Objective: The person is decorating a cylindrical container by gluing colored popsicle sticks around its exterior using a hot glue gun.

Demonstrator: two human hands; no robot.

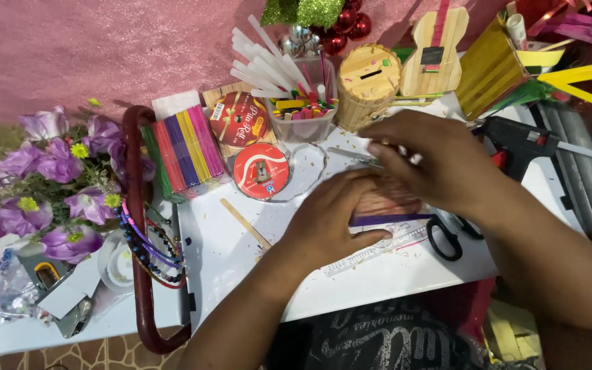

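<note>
Left hand (pixel 330 219) lies flat, right hand (pixel 433 161) pinches the stick panel (pixel 385 204): probably light, stiff, brittle, best held by its edges.

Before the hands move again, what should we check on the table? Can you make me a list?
1. Left hand pressing flat on the pink stick panel: ok.
2. Right hand on the panel's top edge: ok; what its fingers pinch, cannot tell.
3. Scissors lying apart from both hands: ok.
4. Glue gun close behind the right wrist: not ok.
5. Loose wooden stick within reach: ok.
6. Ruler partly under the left hand: ok.
</note>
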